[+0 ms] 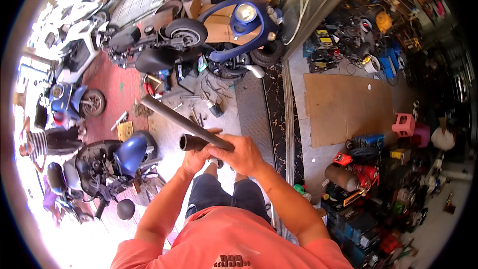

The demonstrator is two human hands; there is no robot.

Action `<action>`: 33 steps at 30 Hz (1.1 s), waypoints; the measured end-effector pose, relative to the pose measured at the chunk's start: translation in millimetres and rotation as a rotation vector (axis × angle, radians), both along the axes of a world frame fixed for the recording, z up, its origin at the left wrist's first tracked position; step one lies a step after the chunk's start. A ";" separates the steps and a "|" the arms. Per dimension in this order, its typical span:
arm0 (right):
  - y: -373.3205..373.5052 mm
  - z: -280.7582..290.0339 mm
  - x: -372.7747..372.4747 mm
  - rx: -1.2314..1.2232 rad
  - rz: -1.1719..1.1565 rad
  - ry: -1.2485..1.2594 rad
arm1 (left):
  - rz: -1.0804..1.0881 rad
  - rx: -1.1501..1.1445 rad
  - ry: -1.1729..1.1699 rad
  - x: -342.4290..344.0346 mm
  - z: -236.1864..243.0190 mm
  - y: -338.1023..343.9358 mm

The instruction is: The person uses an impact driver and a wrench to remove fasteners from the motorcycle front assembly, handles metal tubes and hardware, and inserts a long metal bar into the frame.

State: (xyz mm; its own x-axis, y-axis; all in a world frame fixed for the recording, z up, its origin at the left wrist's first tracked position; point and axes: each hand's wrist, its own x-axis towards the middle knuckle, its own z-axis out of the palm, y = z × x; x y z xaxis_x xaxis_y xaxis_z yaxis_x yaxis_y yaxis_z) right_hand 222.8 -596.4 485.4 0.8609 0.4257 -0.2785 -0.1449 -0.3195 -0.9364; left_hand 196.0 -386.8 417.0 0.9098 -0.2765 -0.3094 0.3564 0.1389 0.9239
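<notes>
In front of my waist, my two hands are close together, fingers overlapping. My right hand [243,153] is closed round the near end of a long grey tube [174,117], which slants away to the far left. Gripped in my left hand [194,162] is a short dark cylinder [191,143], its hollow round end pointing left. It lies just under the long tube; whether the two touch is hidden by my fingers. Beyond the tube, a few hand tools [195,115] and a dark can-shaped part [214,108] lie on the floor.
A partly stripped motorcycle [159,52] and a blue scooter front cover [244,45] are ahead. Another motorcycle [99,167] stands at left, near a person [45,142] in stripes. At right are flat cardboard [348,107], a pink stool [404,125] and heaped tools. A metal door track [290,119] runs between.
</notes>
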 end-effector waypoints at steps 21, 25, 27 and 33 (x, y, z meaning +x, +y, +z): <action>-38.6 -441.0 -26.1 0.299 -0.148 1.068 | 0.972 -0.531 0.886 70.6 -344.2 11.2; -41.7 -538.0 13.8 -0.138 -0.348 0.922 | 1.161 -0.020 0.898 42.7 -464.2 48.5; -67.4 -641.6 38.2 -0.508 -0.189 0.628 | 1.068 0.028 1.002 20.5 -505.6 49.2; -76.4 -829.0 176.6 -1.010 -0.117 -0.316 | 0.682 -0.291 1.141 15.8 -565.5 24.4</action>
